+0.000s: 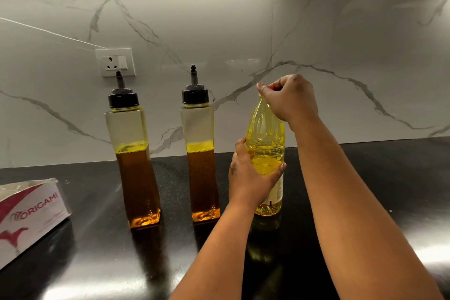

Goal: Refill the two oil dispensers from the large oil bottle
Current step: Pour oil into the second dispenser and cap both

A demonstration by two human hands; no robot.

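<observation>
Oil bottle [266, 153] stands upright on the desk [97, 263], right of both capped dispensers [132, 153] [198, 151]. Left hand [250, 178] wraps its middle to steady it while right-hand fingers [264, 89] pinch the red cap [271, 87], likely to unscrew it.

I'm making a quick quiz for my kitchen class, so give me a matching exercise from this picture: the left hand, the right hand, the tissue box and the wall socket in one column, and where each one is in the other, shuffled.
Column A
1. left hand
2. right hand
3. tissue box
4. wall socket

Column B
a. on the marble backsplash, behind the left dispenser's spout
b. wrapped round the body of the large oil bottle
c. lying on the black counter at the far left
d. curled over the red cap of the large oil bottle

Pairs: 1-b, 2-d, 3-c, 4-a
</observation>
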